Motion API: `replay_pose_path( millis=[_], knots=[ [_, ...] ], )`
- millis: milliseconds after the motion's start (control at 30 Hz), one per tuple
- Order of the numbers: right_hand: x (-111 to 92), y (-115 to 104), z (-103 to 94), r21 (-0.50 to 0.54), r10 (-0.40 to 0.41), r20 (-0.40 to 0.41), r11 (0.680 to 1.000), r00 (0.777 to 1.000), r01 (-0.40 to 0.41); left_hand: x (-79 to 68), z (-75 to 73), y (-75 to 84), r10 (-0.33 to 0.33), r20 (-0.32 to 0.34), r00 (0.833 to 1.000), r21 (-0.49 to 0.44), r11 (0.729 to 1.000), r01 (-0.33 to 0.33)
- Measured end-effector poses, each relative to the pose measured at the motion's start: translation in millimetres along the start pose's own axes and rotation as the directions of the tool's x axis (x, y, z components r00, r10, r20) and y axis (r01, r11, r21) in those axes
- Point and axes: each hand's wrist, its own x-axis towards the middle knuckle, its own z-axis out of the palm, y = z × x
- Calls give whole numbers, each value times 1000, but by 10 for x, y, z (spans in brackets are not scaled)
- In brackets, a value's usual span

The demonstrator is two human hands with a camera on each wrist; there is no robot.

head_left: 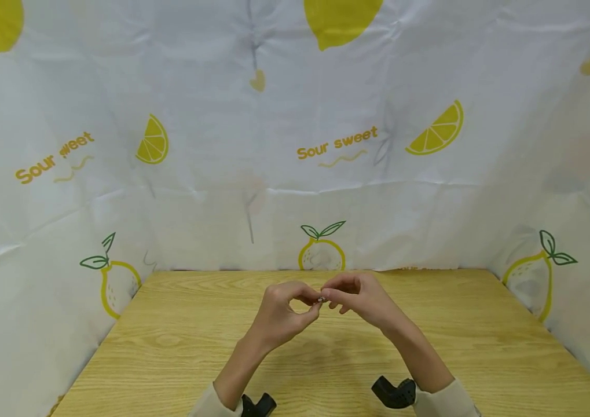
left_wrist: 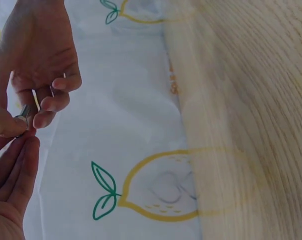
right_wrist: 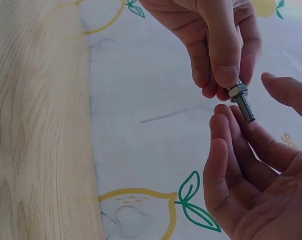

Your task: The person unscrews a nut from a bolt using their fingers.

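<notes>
In the head view both hands meet over the wooden table. Between thumb and fingers my left hand [head_left: 281,313] pinches a small silver bolt [right_wrist: 245,108]. A hex nut [right_wrist: 238,91] sits on the bolt, close to the left thumb tip, and the threaded end sticks out past it. The left fingers cover the bolt's other end. My right hand [head_left: 365,298] is alongside, its fingers [right_wrist: 225,150] loosely bent with the fingertips right by the threads. The right thumb stands apart from the bolt in the right wrist view.
The light wooden table [head_left: 169,347] reaches back to a white cloth [head_left: 211,226] printed with lemons, which hangs at the back and both sides. Black devices [head_left: 394,392] are strapped at both wrists beside the pale sleeves [head_left: 446,399].
</notes>
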Motion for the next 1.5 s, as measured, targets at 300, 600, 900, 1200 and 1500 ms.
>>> replay_pose_path(
  millis=[300,600,900,1200,1500],
  knots=[
    [14,29,-9,-6,48,92,999,995,-47,2,0,2,-8,-9,1000,20,1000,9],
    [9,31,-13,-3,21,74,1000,997,-21,12,-12,32,-40,7,999,25,999,39],
    [17,13,-10,6,9,47,1000,999,-9,17,-19,40,-44,2,999,13,999,44],
    [14,16,-1,1,-66,25,998,997,66,9,-20,34,-51,-1,999,7,999,51],
    [4,21,-31,-7,-19,66,1000,998,20,7,-19,29,-23,-19,1000,13,1000,23]
  ],
)
